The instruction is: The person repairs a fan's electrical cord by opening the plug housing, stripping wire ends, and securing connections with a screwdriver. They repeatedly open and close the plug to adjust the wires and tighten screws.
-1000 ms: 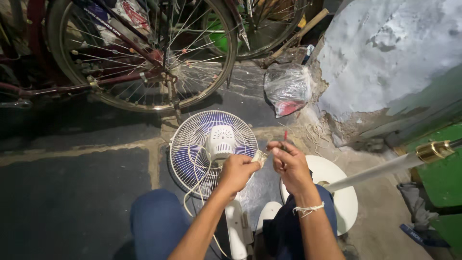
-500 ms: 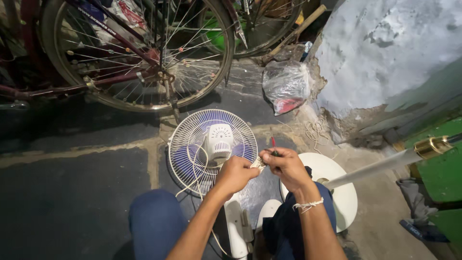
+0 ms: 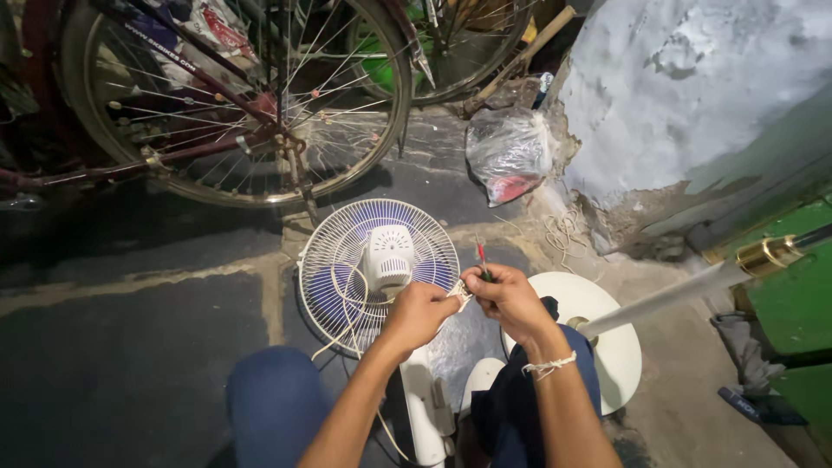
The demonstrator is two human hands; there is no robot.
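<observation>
A white table fan lies face down on the floor in front of me, its wire cage and motor housing up, blue blades showing behind. My left hand pinches a small white part near the cage's right rim. My right hand meets it there and grips a thin tool with a red tip pointing up. A white cord loops over the cage. The fan's white neck runs down between my knees.
A bicycle wheel stands behind the fan. A clear plastic bag lies by a crumbling white wall. A round white fan base with a metal pole sits to my right. Green panels are at far right.
Both hands stay together at the cage's right rim. They shifted slightly down and left in view as my head moved; the red-tipped tool still points up.
</observation>
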